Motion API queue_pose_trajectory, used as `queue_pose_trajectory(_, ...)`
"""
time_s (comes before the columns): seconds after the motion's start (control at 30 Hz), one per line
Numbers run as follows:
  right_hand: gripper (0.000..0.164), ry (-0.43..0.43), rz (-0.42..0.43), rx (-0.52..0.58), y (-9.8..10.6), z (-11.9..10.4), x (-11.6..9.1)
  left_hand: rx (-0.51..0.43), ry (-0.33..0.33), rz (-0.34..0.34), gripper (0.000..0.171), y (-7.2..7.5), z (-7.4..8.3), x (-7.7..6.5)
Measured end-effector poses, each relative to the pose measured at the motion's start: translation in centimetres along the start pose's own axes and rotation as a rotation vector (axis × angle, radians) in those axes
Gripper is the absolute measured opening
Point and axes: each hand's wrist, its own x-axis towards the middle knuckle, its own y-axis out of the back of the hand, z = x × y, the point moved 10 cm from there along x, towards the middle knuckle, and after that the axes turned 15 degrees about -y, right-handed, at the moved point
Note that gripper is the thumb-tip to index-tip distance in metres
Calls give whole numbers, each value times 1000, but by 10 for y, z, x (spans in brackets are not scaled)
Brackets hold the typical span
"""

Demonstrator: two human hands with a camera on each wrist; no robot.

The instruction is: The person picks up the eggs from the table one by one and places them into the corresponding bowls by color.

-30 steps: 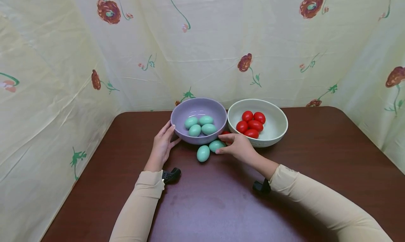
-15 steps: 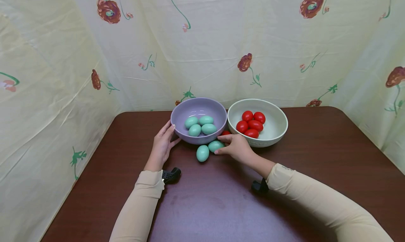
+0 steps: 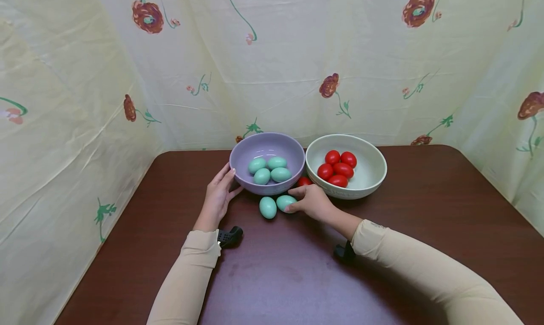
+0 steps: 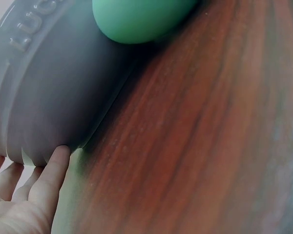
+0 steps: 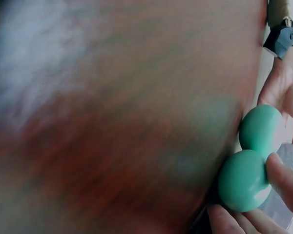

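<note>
The left hand [image 3: 218, 192] rests its outstretched fingers against the left side of a purple bowl [image 3: 268, 189]; in the left wrist view its fingertips touch the bowl's lower wall. Several light green eggs [image 3: 261, 176] lie inside that bowl. The right hand [image 3: 313, 202] has its thumb and fingers around a green egg [image 3: 285, 203] on the table in front of the bowl. A second loose green egg [image 3: 267, 208] lies just left of it; in the right wrist view, the held egg [image 5: 243, 183] overlaps this other egg [image 5: 260, 127].
A pale bowl [image 3: 374, 176] with several red eggs [image 3: 343, 170] stands right of the purple one, almost touching it. One red egg [image 3: 303, 181] shows between the bowls, partly hidden. A floral curtain [image 3: 276, 55] hangs behind the brown table [image 3: 272, 277].
The right hand has shifted slightly left and toward the viewer with its egg. The second loose egg has moved left too, and more of the red egg between the bowls shows. The left hand stays.
</note>
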Motion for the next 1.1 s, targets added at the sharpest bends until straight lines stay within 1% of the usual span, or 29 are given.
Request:
queue_pose_trajectory(0.13, 46, -6, -13, 3, -3, 1, 3, -6, 0, 3, 55, 0, 0, 0)
queue_pose_trajectory(0.33, 46, -46, -13, 7, -1, 4, 1, 2, -7, -12, 57, -2, 1, 2)
queue_pose_trajectory(0.47, 46, -48, -15, 18, 2, 3, -1, 2, -4, -3, 57, -1, 0, 1)
queue_pose_trajectory(0.57, 45, -41, -18, 47, 6, -1, -4, 6, 2, -2, 57, -1, -1, 0)
queue_pose_trajectory(0.73, 43, -55, -33, 97, 15, -8, -11, 8, 8, -6, 57, -1, -2, -1)
queue_pose_trajectory(0.93, 42, -32, -42, 100, 25, -21, -18, 10, 1, -11, 58, -2, -1, 0)
queue_pose_trajectory(1.1, 41, -31, -60, 115, 28, -25, -19, 11, 2, -12, 58, -2, 0, 0)
